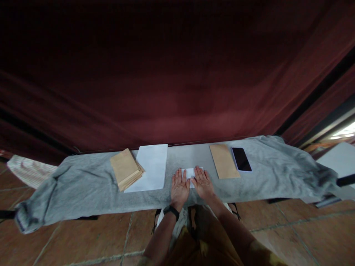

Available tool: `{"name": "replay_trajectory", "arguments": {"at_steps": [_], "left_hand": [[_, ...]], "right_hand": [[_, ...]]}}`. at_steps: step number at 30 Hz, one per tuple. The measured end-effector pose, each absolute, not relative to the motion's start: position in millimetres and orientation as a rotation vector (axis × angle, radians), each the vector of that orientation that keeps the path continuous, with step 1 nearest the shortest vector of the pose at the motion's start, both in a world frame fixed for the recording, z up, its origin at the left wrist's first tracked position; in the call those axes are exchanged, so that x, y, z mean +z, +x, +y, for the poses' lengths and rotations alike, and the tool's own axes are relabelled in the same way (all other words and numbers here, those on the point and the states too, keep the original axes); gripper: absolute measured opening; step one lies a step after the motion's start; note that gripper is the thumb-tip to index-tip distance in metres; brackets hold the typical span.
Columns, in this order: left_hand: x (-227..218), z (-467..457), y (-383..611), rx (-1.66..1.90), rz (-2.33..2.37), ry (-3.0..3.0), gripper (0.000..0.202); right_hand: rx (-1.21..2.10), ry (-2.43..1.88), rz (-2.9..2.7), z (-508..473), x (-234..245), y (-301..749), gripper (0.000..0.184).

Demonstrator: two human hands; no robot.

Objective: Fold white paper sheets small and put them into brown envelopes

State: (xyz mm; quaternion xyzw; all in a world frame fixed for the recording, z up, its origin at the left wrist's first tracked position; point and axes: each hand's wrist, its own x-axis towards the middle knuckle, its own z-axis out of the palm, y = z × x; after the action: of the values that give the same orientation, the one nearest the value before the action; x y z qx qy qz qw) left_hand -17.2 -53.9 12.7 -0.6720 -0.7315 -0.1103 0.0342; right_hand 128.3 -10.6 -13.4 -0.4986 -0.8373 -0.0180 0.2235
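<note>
A small folded sheet of white paper [189, 173] lies on the grey cloth in front of me. My left hand [179, 187] rests flat on its left side, fingers stretched out. On its right side my right hand [203, 184] presses down flat, with the fingers extended. Both thumbs come close to each other over the paper, and the palms hide much of it. To the left lies a stack of white paper sheets [155, 166], partly under a pile of brown paper envelopes [124, 166]. A single brown envelope [224, 161] lies right of my right hand.
A phone [242, 159] with a dark screen lies beside the single envelope. The grey cloth [91, 184] covers a long narrow table and hangs wrinkled at both ends. A dark red curtain [177, 92] rises directly behind the table. Tiled floor [105, 236] shows below.
</note>
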Motion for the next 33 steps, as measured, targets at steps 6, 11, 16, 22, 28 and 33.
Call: {"name": "replay_trajectory", "arguments": {"at_steps": [6, 11, 16, 22, 28, 33], "left_hand": [[13.9, -53.8, -16.3, -0.36, -2.261, -2.05, 0.065], [16.7, -54.3, -14.3, -0.339, -2.29, -2.039, 0.075], [15.6, -54.9, -13.9, -0.374, -2.273, -2.016, 0.076], [13.9, -54.9, -13.9, -0.391, -2.302, -1.985, 0.072], [9.9, -57.7, -14.5, -0.421, -2.317, -1.911, 0.064], [5.5, -63.2, -19.3, -0.445, -2.31, -1.868, 0.057]], "right_hand": [[-0.095, -1.384, -2.256, -10.7, -13.0, 137.5, 0.056], [-0.092, -1.395, -2.251, -12.8, -13.1, 143.9, 0.06], [-0.135, -1.385, -2.266, -15.4, -13.7, 153.3, 0.061], [-0.192, -1.371, -2.243, -22.4, -14.0, 162.7, 0.06], [-0.196, -1.37, -2.223, -29.7, -13.5, 170.9, 0.06], [-0.168, -1.398, -2.25, -32.8, -11.0, 176.2, 0.056]]}}
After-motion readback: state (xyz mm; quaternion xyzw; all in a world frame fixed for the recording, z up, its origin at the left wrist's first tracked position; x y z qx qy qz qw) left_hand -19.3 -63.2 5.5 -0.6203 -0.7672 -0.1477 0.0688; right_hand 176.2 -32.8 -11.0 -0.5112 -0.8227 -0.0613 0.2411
